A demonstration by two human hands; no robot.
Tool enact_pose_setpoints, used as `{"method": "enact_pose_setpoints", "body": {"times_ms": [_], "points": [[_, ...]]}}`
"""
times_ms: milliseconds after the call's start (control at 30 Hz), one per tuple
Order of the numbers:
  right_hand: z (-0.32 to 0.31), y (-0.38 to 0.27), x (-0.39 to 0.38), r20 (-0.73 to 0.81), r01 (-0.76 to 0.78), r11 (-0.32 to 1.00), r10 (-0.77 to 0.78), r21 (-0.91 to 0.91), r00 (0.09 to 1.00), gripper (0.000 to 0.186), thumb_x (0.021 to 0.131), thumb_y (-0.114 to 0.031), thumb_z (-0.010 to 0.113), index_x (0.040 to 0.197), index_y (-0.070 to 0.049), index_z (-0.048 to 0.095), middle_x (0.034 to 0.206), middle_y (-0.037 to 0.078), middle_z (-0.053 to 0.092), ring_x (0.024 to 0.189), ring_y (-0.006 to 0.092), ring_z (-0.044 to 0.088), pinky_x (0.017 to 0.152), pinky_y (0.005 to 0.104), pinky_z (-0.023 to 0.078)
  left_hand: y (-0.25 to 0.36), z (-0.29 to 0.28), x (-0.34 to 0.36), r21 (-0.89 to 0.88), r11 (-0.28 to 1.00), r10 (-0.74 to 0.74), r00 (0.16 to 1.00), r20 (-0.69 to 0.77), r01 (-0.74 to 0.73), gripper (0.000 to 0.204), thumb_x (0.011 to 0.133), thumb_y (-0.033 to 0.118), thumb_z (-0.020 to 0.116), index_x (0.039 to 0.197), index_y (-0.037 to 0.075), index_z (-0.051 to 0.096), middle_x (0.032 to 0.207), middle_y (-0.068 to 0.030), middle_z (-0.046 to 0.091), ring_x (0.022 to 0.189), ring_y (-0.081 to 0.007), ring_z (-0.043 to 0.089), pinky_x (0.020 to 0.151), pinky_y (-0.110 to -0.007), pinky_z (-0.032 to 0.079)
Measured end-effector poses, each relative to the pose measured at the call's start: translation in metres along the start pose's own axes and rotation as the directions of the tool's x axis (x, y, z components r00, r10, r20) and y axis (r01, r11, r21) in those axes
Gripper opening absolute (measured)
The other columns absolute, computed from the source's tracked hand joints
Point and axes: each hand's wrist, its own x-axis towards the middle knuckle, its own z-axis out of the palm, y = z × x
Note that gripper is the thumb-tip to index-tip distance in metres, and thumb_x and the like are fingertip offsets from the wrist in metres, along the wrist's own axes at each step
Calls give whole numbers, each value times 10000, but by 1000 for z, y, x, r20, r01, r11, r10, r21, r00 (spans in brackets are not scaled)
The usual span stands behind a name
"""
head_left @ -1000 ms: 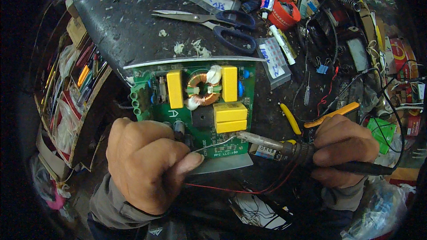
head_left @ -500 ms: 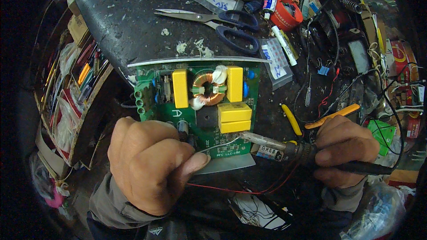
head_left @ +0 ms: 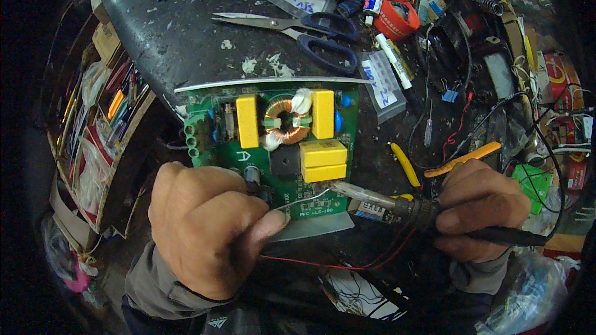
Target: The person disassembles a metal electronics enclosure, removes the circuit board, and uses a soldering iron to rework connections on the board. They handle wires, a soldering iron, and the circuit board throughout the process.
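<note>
A green circuit board (head_left: 257,152) lies on the dark bench, carrying yellow block capacitors (head_left: 323,161) and a copper-wound ring coil (head_left: 287,122). My right hand (head_left: 481,211) is closed around the handle of a soldering iron (head_left: 375,198). The iron's tip rests at the board, just below the lower yellow capacitors. Between the pinched thumb and fingers of my left hand (head_left: 208,223) is a thin solder wire (head_left: 305,200), its far end reaching the iron's tip. That hand covers the board's lower left corner.
Dark-handled scissors (head_left: 329,43) lie beyond the board. To the right are yellow-and-orange-handled pliers (head_left: 406,164), a white marker (head_left: 394,62), a red tape roll (head_left: 397,18) and tangled cables. An open box of tools (head_left: 112,142) stands at the left. A red wire (head_left: 329,266) runs below the board.
The whole view has shifted slightly, so the board and bench things sit a little further left and up. Both hands keep their grips, and the iron's tip stays at the same area.
</note>
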Motion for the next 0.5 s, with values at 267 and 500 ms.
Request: {"method": "enact_pose_setpoints", "body": {"times_ms": [267, 500], "points": [[-13, -10, -47, -309, -81, 996, 83, 19, 947, 250, 782, -252, 751, 802, -58, 596, 726, 72, 566, 637, 191, 505, 558, 320, 383, -2, 11, -10, -53, 999, -18, 994, -110, 12, 166, 742, 156, 745, 790, 85, 604, 780, -89, 569, 723, -265, 545, 659, -369, 414], [-25, -19, -93, -73, -345, 935, 340, -81, 938, 262, 690, -23, 771, 932, 9, 675, 768, 118, 669, 691, 255, 659, 605, 338, 500, -3, 25, -19, -13, 999, -48, 969, -244, 46, 144, 945, 131, 556, 914, -1, 508, 812, -116, 522, 739, -191, 488, 686, -327, 408]]}}
